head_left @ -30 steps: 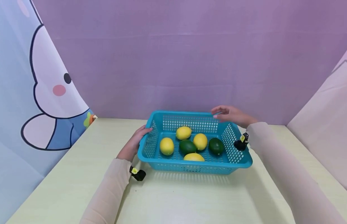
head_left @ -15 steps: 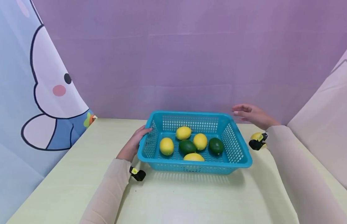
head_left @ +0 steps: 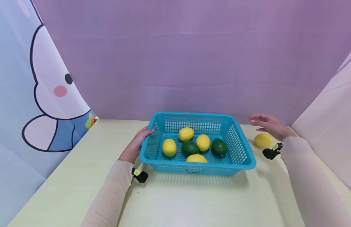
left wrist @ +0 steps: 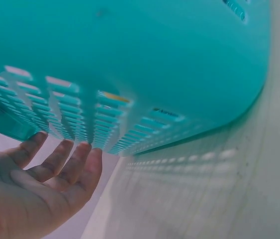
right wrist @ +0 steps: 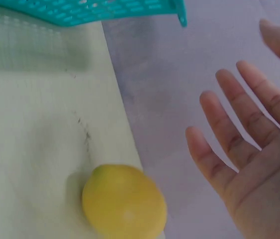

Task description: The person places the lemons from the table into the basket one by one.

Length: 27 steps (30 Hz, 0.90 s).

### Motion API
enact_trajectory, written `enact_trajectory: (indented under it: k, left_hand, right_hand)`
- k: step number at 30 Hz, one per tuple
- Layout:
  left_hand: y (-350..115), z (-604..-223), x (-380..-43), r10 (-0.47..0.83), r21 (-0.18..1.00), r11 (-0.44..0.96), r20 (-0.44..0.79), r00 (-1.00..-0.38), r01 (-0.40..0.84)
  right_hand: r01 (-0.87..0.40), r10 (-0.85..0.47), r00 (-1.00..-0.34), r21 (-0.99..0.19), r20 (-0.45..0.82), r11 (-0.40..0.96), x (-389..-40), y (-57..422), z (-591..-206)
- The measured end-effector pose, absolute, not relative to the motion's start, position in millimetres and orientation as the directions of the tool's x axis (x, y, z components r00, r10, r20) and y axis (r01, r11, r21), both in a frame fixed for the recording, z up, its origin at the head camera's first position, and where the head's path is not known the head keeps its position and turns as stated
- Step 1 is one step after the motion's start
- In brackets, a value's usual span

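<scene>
My left hand (head_left: 136,143) grips the left rim of a turquoise plastic basket (head_left: 199,171), thumb over the edge. In the left wrist view its fingers (left wrist: 70,167) lie against the perforated outer wall. Inside the basket are several yellow lemons (head_left: 169,147) and two dark green fruits like avocados (head_left: 219,147). To the right of the basket, another lemon (head_left: 263,140) sits on the table. Just above and behind that lemon is my right hand (head_left: 270,125), holding nothing. The right wrist view has its spread fingers (right wrist: 219,124) apart from the lemon.
The pale wooden table (head_left: 175,205) ends at a purple cloth backdrop (head_left: 192,63) close behind the basket. A curtain with a cartoon figure (head_left: 56,82) hangs on the left, and a pale cloth (head_left: 334,126) borders the right side.
My right hand has moved rightward from above the basket's back right corner to the lone lemon, uncovering that lemon. The left hand and the basket stay in place.
</scene>
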<state>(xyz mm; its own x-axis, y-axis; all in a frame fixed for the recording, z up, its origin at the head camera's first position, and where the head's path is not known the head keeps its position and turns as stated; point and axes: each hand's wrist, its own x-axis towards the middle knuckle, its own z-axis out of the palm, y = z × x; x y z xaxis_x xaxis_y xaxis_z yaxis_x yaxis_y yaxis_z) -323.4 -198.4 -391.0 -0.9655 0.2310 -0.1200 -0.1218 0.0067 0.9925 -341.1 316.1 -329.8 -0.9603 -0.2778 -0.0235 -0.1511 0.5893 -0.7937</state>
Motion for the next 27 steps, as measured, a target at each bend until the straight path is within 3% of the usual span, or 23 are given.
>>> enact_trajectory:
  k: [22,27]
  left_hand:
    - [-195.9,-391.4,-323.7,0.228,0.996,0.001,-0.092,-0.969,-0.094]
    - [-196.2,-390.7,-323.2,0.23,0.996,0.002,-0.089,-0.969,-0.09]
  right_hand:
    - [-0.101,-0.089,-0.995,-0.699,0.052,0.708,-340.3,332.6,-371.0]
    - [-0.057,-0.083,-0.997,-0.65,-0.008,0.758,-341.8,335.2,-375.3]
